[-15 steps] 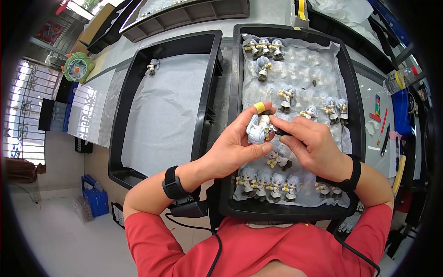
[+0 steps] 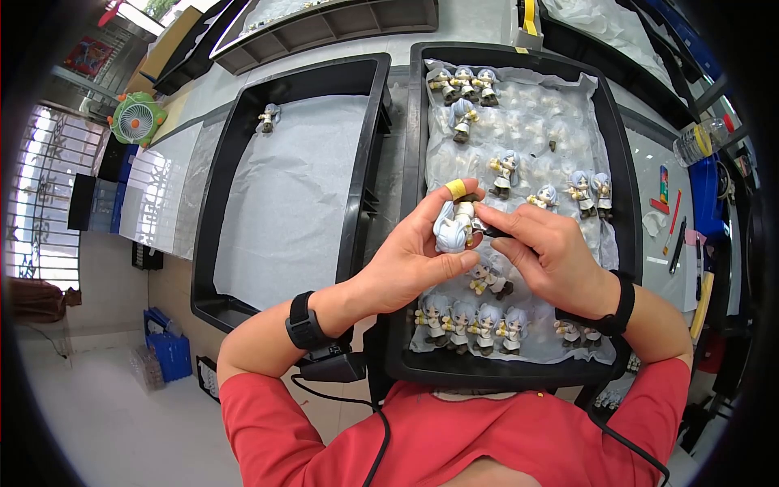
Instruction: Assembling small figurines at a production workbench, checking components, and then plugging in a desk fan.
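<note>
1. Nearest, a row of small white-haired figurines [image 2: 471, 318] stands at the 6 o'clock end of the right black tray [image 2: 615, 174].
2. Above it, the left hand [image 2: 414, 258] is closed around one figurine [image 2: 453, 227], held over the tray's middle; the right hand [image 2: 545, 252] pinches a dark tool against it from 3 o'clock.
3. The step in hand looks like detail work on that figurine; the next move likely needs steady, fine fingertip control.
4. Farther, at 10 o'clock, the left tray [image 2: 369, 146] holds one lone figurine [image 2: 268, 117].
</note>
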`<state>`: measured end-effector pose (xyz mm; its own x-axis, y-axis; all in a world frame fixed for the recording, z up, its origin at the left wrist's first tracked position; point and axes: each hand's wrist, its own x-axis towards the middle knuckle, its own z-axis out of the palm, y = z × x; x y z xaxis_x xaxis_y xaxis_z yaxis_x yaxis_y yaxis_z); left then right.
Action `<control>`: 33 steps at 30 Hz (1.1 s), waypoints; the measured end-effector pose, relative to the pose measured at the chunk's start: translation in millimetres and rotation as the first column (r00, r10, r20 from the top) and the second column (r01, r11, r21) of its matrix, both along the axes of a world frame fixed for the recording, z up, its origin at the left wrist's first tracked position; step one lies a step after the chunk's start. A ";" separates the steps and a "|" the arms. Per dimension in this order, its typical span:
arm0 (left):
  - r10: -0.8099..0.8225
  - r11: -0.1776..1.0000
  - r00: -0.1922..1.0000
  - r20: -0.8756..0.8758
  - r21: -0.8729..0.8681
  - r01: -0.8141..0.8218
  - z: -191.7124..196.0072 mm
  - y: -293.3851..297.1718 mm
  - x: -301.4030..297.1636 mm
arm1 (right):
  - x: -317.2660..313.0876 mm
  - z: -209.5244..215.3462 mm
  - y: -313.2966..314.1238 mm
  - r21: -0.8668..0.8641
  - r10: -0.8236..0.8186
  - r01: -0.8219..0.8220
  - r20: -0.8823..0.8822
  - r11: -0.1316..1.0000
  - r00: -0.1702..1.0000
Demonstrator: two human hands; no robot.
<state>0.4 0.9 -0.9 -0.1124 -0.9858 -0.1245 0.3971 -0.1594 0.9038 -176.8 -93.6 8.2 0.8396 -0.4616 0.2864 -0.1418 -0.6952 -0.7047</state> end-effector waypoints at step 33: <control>-0.073 0.997 0.991 -0.115 0.011 0.074 -1.3 -1.2 4.8 | -2.6 10.9 0.0 0.262 -0.062 0.066 -0.023 0.963 0.998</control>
<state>5.2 -0.3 -2.3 -0.1988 -0.9724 -0.1219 0.4840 -0.2056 0.8506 -179.4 -93.6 19.1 0.8092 -0.5716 0.1361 -0.1914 -0.4754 -0.8587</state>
